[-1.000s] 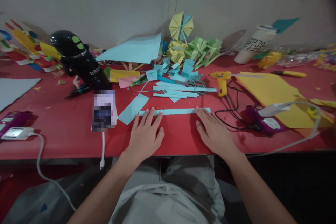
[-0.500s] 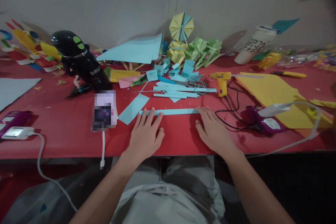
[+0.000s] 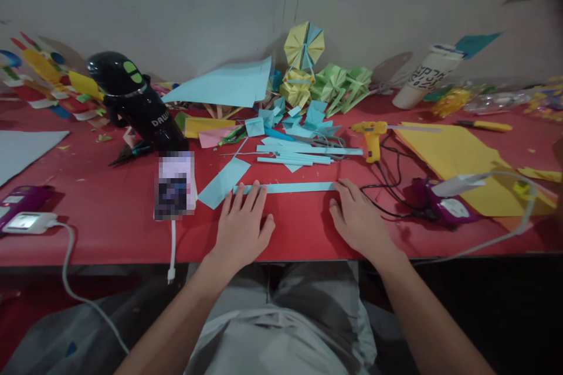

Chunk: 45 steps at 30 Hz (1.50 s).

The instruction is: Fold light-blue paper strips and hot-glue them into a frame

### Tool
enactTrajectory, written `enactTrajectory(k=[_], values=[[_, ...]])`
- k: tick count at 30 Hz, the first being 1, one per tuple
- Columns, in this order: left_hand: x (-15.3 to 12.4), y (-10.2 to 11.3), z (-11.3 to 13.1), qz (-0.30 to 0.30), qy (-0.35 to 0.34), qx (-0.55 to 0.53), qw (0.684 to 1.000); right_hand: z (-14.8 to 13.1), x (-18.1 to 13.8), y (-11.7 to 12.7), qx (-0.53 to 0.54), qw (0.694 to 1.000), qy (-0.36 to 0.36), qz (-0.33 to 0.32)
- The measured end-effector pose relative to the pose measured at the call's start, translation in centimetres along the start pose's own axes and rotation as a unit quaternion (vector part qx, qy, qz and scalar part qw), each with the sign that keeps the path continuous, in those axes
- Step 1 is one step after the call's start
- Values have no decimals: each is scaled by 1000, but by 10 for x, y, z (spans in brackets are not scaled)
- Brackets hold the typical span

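A: Where are the hands?
B: Low in the middle, flat on the red table (image 3: 109, 222). The left hand (image 3: 244, 224) and right hand (image 3: 358, 220) are open, palms down, gripping nothing.
A: And the blue paper strip (image 3: 292, 187)?
B: Just above them, with fingertips touching each end.

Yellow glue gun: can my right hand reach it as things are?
Probably yes: the right hand rests flat on the red table, and the yellow glue gun stands just beyond its fingers, with nothing standing between.
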<state>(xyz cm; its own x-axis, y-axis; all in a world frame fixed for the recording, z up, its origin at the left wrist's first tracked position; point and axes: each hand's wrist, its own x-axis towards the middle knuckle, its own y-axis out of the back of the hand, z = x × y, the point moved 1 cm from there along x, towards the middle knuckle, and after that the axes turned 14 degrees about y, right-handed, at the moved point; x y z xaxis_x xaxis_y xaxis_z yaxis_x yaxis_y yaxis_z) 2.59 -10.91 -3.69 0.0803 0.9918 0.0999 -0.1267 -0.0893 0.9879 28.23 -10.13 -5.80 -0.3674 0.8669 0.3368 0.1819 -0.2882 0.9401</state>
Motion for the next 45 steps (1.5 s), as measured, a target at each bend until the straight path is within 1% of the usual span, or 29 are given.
enactTrajectory(k=[5, 14, 26, 31, 37, 41, 45], values=[[0, 1, 0, -11, 7, 0, 1000, 1, -1, -3, 0, 1000, 9, 12], [0, 1, -1, -5, 14, -3, 1000, 2, 0, -3, 10, 999, 18, 24], [1, 5, 0, 3, 20, -18, 1000, 2, 1, 0, 28, 999, 16, 18], [1, 5, 0, 3, 0, -19, 1000, 1, 0, -3, 9, 999, 24, 24], [3, 5, 0, -10, -15, -15, 1000, 0, 3, -4, -5, 1000, 29, 5], [7, 9, 3, 3, -26, -16, 1000, -1, 9, 1, 13, 999, 30, 14], [22, 20, 6, 14, -33, -21, 999, -7, 26, 12, 92, 994, 57, 15]])
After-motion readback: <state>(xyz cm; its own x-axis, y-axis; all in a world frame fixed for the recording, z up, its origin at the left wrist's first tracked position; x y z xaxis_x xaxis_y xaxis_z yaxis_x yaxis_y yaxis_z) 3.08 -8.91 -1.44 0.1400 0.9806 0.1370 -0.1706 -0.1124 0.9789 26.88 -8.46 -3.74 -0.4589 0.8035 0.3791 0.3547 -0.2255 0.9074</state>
